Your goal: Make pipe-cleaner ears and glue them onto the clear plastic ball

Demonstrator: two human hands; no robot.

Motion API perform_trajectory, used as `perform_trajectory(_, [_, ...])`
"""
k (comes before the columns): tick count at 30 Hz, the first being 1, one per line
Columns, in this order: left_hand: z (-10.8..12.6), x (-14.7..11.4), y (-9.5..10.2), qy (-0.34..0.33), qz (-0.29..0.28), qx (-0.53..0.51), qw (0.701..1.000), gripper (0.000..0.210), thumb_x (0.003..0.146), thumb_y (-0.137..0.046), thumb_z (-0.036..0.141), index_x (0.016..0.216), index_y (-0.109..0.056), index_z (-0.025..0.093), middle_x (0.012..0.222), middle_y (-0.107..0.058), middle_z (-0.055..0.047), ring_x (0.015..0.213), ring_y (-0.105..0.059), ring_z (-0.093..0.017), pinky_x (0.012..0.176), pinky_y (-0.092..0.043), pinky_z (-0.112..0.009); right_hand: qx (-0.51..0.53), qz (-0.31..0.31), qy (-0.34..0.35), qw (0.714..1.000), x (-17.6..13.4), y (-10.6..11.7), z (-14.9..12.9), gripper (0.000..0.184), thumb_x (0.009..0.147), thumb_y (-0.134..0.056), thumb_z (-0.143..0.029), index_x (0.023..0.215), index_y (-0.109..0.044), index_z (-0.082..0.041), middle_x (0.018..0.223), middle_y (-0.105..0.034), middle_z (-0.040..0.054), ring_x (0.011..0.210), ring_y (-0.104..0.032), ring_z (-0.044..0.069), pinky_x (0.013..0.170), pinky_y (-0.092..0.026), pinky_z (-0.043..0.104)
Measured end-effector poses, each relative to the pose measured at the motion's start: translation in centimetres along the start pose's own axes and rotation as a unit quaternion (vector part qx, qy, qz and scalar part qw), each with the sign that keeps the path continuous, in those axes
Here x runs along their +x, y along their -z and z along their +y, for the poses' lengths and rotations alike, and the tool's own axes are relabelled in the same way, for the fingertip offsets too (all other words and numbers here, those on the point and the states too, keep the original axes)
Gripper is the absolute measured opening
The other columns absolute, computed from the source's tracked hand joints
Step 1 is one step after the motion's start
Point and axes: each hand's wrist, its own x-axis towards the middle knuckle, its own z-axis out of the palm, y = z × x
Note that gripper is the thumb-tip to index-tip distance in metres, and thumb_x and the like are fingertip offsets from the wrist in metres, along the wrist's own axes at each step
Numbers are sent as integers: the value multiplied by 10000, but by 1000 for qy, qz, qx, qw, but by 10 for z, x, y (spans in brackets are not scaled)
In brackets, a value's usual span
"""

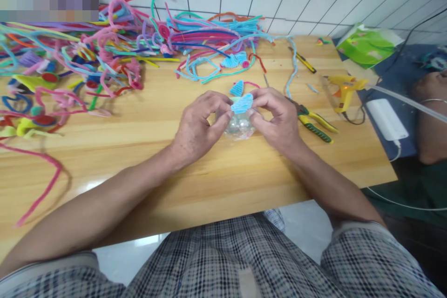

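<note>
Between my two hands is a small light blue piece (pixel 242 104) that looks shaped from pipe cleaners. My left hand (pixel 204 121) pinches its left end with thumb and forefinger, and my right hand (pixel 277 118) grips its right end the same way. Just beneath it, a clear, shiny plastic object (pixel 240 126) sits on the table, partly covered by the blue piece and my fingers; its exact kind I cannot make out. A second light blue piece (pixel 236 88) lies right behind my hands, beside a short red pipe cleaner (pixel 251 84).
Heaped pipe cleaners (pixel 115 42) fill the table's back left. To the right are pliers (pixel 314 123), a utility knife (pixel 303 60), a yellow glue gun (pixel 344 88) with its cord, a white power adapter (pixel 387 118) and a green packet (pixel 368 46). Another person's arm (pixel 433 121) shows at the right edge.
</note>
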Motion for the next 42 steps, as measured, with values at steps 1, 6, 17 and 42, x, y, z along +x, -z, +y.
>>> perform_trajectory(1, [0,0,0,2,-3,2,1000,185,1131,-691,380,979,-723,281,1128,-850,-67,1074,-814,-234,992,-693,-482,-1,0,1,1000,0,0,1,138,976,-775,-196,970,-727,-325,1088,-839,30,1079,-825,277,977,-684,521])
perform_trajectory(6, [2,1,2,13,-11,0,1000,201,1133,-688,394,970,-729,284,1141,-850,-72,1093,-822,-250,998,-695,-504,-30,-12,-17,999,-1,1,1,98,1032,-777,-322,947,-739,-354,1099,-851,35,1076,-810,287,963,-694,535])
perform_trajectory(17, [2,2,3,20,-17,-3,1000,180,1123,-696,383,975,-739,290,1145,-856,-70,1096,-827,-255,1004,-706,-518,-14,-7,2,1000,1,1,-1,97,1023,-785,-273,957,-728,-316,1072,-835,28,1062,-810,259,993,-676,497])
perform_trajectory(42, [-3,2,1,-23,-5,-8,1000,116,1099,-718,290,989,-746,266,1128,-859,-71,1082,-836,-248,992,-709,-473,-18,-15,-21,1000,0,2,3,105,998,-809,-310,957,-726,-360,1099,-841,12,1058,-802,288,997,-690,530])
